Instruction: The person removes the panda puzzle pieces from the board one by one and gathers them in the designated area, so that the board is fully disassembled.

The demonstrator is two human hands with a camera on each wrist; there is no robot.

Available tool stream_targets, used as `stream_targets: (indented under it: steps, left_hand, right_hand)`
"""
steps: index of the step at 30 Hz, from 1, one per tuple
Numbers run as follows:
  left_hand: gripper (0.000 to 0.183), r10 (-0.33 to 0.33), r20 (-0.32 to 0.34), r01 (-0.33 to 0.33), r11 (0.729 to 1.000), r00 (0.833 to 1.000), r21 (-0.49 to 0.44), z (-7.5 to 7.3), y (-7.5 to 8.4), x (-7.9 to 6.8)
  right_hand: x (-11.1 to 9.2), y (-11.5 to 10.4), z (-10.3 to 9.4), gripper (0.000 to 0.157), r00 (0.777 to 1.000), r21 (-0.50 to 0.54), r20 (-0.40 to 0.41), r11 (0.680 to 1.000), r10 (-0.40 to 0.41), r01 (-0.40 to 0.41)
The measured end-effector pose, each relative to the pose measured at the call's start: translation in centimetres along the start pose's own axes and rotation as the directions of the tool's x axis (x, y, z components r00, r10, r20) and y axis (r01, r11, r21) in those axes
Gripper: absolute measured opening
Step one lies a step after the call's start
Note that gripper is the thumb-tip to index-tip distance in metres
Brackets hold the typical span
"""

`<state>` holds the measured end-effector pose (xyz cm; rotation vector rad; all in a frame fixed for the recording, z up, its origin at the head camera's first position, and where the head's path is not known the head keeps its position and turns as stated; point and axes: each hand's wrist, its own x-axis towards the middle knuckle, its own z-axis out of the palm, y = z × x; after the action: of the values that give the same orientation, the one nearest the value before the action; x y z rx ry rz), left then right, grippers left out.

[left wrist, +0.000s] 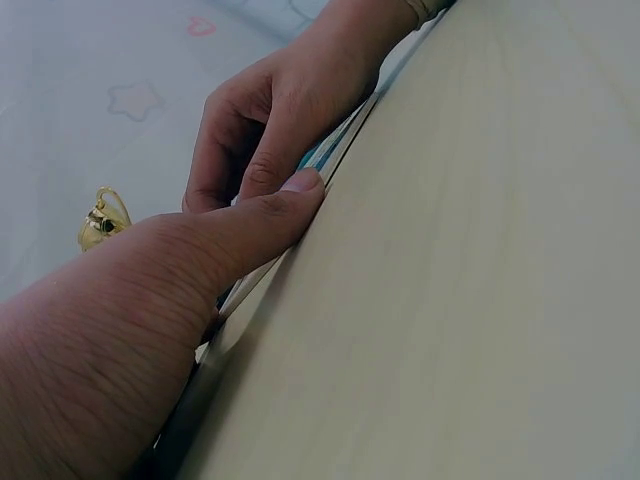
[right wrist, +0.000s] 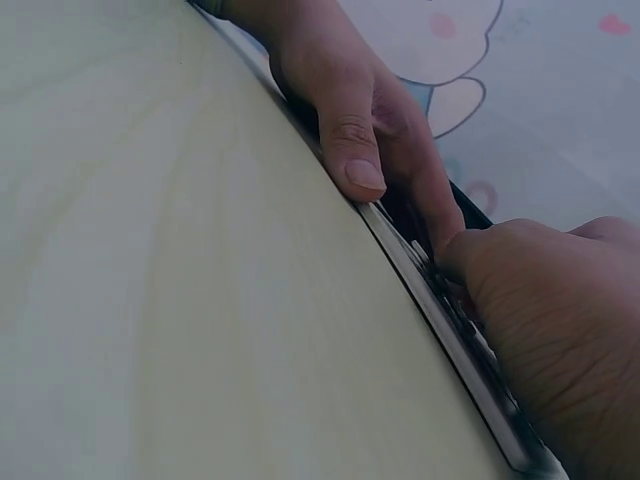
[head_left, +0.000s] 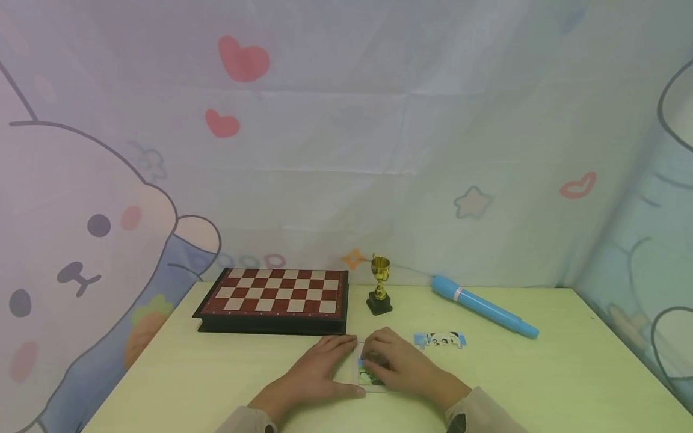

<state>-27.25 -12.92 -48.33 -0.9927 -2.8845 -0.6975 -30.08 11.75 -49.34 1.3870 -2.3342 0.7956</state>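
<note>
Lower centre of the frame, and the left hand lies fingers extended along the left side of the tray, thumb at its near edge. The right hand bends its fingers over the tray; whether they pinch anything, can't tell, the tips are hidden! A green-and-blue picture shows inside, so it looks partly filled, how far is covered. Outside, right of centre, lies the panda strip: unfinished, by the look of it.
</note>
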Motion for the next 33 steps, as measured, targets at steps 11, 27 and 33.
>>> stream_targets:
  steps: [11, 27, 33]
  left_hand:
    - [0.096, 0.006, -0.004, -0.006, 1.000, 1.000, 0.014, 0.14, -0.29, 0.23]
    - [0.096, -0.003, 0.002, 0.003, 1.000, 1.000, 0.011, 0.09, -0.05, 0.15]
    - [0.096, -0.010, 0.008, 0.010, 1.000, 1.000, 0.002, 0.03, 0.02, 0.17]
  right_hand:
    - [0.25, -0.73, -0.09, 0.015, 0.996, -0.037, 0.015, 0.996, 0.087, -0.086]
    - [0.10, -0.88, -0.16, 0.021, 0.989, -0.109, 0.038, 0.985, 0.140, -0.136]
    - [0.03, -0.99, -0.23, 0.024, 0.987, -0.137, 0.029, 0.979, 0.158, -0.153]
